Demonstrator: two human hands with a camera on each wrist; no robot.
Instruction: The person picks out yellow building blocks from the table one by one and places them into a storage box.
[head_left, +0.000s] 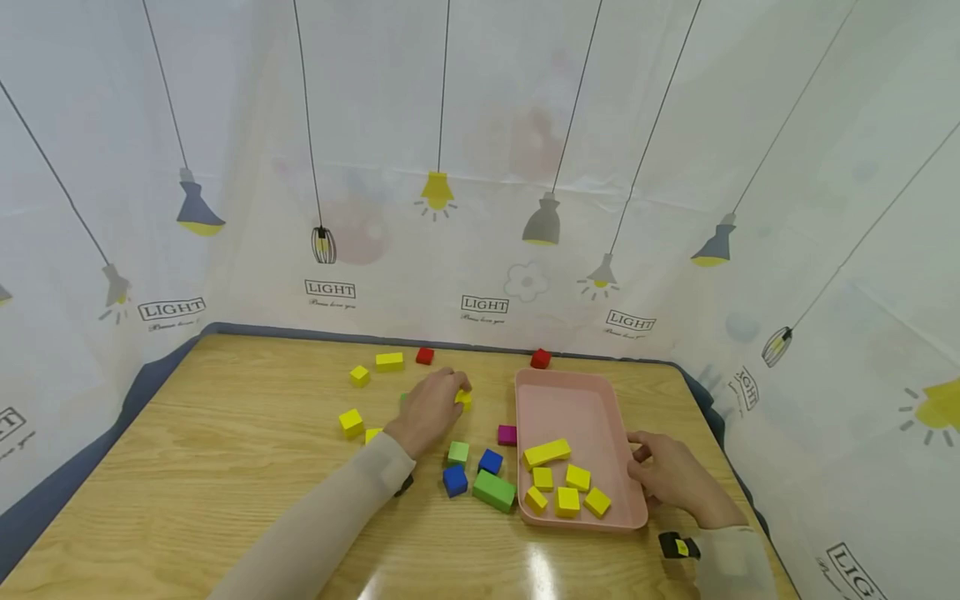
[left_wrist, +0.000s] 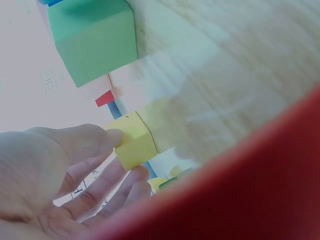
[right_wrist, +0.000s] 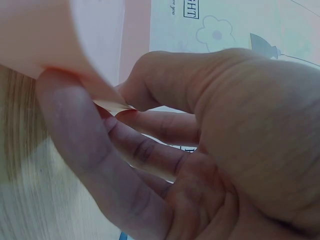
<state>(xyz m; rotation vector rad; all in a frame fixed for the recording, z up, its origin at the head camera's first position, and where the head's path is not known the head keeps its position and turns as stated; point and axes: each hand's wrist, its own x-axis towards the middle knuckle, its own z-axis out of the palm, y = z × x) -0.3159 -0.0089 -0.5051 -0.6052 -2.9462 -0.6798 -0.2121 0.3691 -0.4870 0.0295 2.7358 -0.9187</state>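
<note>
My left hand (head_left: 429, 408) reaches over the middle of the table and pinches a yellow block (left_wrist: 134, 141) between thumb and fingertips. The right hand (head_left: 675, 477) grips the right wall of a shallow pink tray (head_left: 566, 400), its thumb at the rim and its fingers on the outside, as the right wrist view shows. Several yellow blocks (head_left: 567, 502) lie in the near half of the tray, among them a longer one (head_left: 547, 453). A green block (left_wrist: 95, 45) stands close by in the left wrist view.
Left of the tray are a magenta block (head_left: 507, 435), two blue blocks (head_left: 454, 481), a light green cube (head_left: 458, 453) and a long green block (head_left: 494, 491). More yellow blocks (head_left: 351, 423) lie farther left. Red blocks (head_left: 425, 356) are near the table's back edge, before a printed curtain (head_left: 480, 267).
</note>
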